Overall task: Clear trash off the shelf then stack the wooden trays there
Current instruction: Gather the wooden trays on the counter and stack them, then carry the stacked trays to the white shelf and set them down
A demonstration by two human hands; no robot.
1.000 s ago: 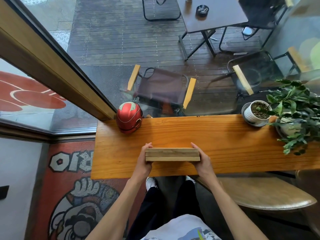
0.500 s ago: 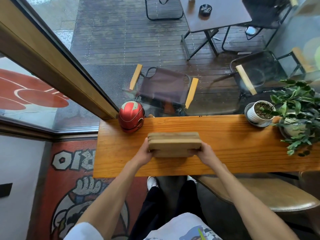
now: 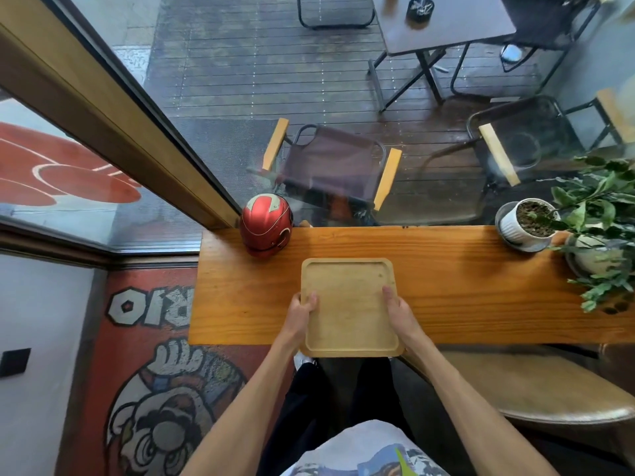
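Both hands (image 3: 302, 312) on wooden tray (image 3: 348, 304) atop shelf (image 3: 464, 283).

one tray (image 3: 350, 304), one helmet (image 3: 266, 223), two pots (image 3: 525, 223)

Helmet: a red helmet (image 3: 265, 225) with pale markings is set at the window's foot.
Pots: a white ribbed pot (image 3: 525, 224) of soil is stood on a saucer, just beside a leafy plant (image 3: 604, 221).
Stool: a brown round seat (image 3: 536, 389) is seen lower right.
Outside: a folding chair (image 3: 331, 164) and a dark table (image 3: 443, 22) are seen through the glass.
Mural: a cartoon figure (image 3: 165, 407) is painted lower left.
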